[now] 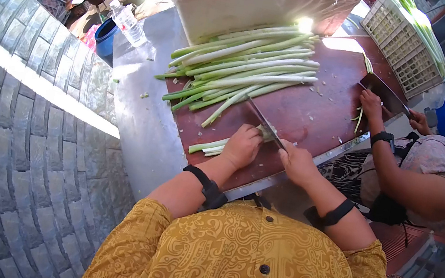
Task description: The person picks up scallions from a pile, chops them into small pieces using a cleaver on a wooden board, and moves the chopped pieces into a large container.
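My left hand [243, 146] is closed around a small bunch of green onions [206, 147], pressing it against the reddish-brown board. My right hand [296, 163] grips the handle of a knife [264, 122]. The blade points away from me and stands close beside the left fingers, at the bunch's right end. Beyond the blade lies a large pile of long green onions [245, 67], stalks side by side. Cut bits sit near the blade, partly hidden by it.
A co-worker's hand [372, 107] and a wide knife [387, 94] are at the board's right. A white wrapped box [255, 4] stands behind the pile. A plastic crate [403, 48] holds more green onions. A plastic bottle [129, 25] stands on the metal tabletop [147, 98].
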The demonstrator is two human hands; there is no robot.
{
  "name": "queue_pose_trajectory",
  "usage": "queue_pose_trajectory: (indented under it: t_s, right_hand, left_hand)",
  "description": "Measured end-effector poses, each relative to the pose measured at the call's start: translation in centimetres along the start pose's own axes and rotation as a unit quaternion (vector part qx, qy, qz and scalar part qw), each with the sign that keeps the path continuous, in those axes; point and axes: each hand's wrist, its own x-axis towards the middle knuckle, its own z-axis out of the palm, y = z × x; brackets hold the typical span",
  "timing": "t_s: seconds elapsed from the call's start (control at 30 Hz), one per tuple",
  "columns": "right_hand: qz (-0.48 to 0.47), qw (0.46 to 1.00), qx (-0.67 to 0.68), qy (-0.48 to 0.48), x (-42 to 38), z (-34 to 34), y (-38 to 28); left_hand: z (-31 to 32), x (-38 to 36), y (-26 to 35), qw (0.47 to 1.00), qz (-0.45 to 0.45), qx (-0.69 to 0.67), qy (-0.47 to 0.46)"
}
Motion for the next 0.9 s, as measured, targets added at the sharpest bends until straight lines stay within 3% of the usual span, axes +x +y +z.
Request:
queue_pose_trajectory:
  t_s: [0.17, 0.33, 0.43, 0.9]
  right_hand:
    - [-0.026, 0.997, -0.073, 0.022, -1.4, -0.8, 0.0]
    - [-0.053, 0.996, -0.060, 0.038, -2.8, -1.1, -1.0]
    - [0.002, 0.989, -0.128, -0.077, -3.6, -2.7, -2.6]
    - [-0.027, 0.994, -0.088, -0.066, -4.5, -3.7, -2.8]
  left_hand:
    - [-0.4, 0.1, 0.4, 1.000, -0.014, 0.015, -0.007]
    - [-0.6, 0.0, 0.4, 0.999, -0.026, 0.017, -0.015]
    - [-0.4, -0.2, 0.3, 0.999, -0.031, 0.012, -0.016]
    - [-0.3, -0.2, 0.1, 0.999, -0.035, -0.013, -0.006]
